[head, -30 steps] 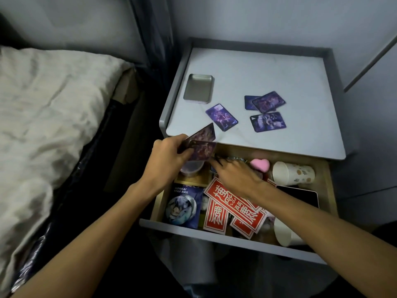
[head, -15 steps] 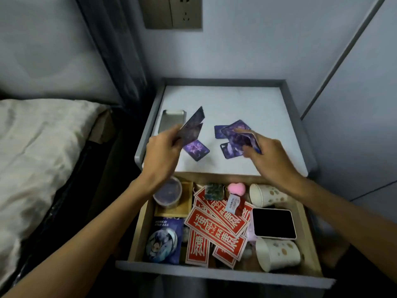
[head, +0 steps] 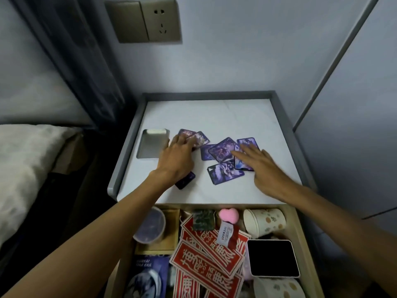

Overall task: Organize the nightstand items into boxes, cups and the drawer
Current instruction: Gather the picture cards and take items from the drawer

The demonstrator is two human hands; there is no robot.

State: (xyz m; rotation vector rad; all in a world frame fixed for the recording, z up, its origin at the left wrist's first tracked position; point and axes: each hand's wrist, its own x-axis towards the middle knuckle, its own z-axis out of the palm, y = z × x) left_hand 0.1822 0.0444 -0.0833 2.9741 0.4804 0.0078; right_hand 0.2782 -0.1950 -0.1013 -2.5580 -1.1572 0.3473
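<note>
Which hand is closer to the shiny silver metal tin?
Left. The left hand is right beside the silver metal tin; the right hand lies farther away, on the purple picture cards.

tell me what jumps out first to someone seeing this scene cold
The purple cards scattered over the white nightstand top catch the eye first, with the left hand and right hand laid flat on them, next to a shallow metal tin at the left edge. Below, the open drawer is crammed, its red printed packets and a pink heart standing out.
</note>
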